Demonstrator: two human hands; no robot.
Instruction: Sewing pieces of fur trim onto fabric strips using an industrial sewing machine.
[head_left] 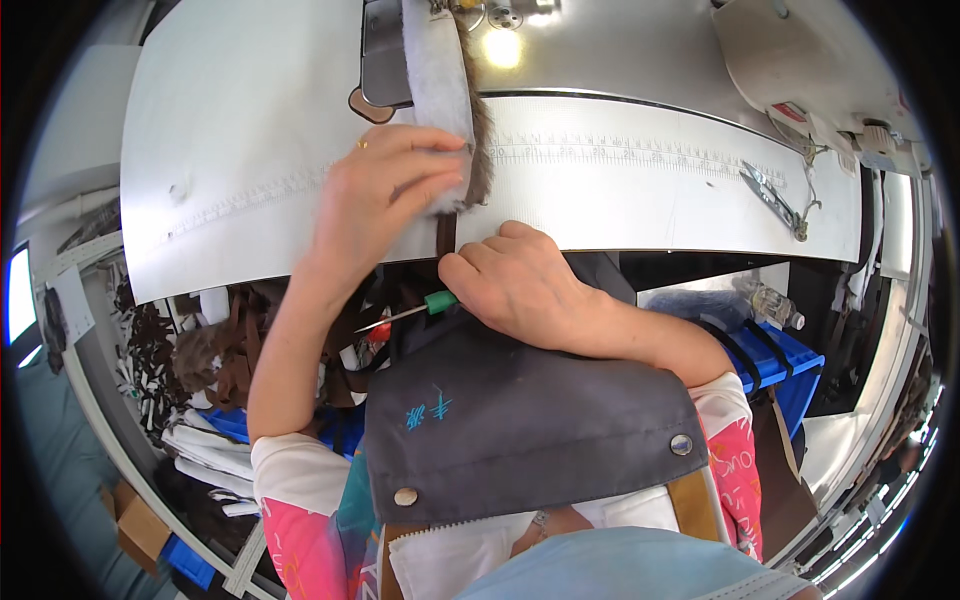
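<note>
My left hand [385, 195] presses flat on a long strip of white fleece with a brown fur edge [445, 90], which runs up the white sewing table [250, 120] toward the sewing machine. My right hand [520, 280] sits at the table's near edge, closed around a thin metal pointed tool with a green handle [425, 305]; its tip points left. The strip's lower end hangs over the table edge between the two hands. A dark grey apron [520, 420] with snap buttons covers my lap.
Small thread snips [770, 195] lie on the table at the right, near the machine body [800, 60]. A ruler scale is printed across the table. Brown and white fabric scraps [215, 360] pile below left; a blue bin [780, 355] stands below right.
</note>
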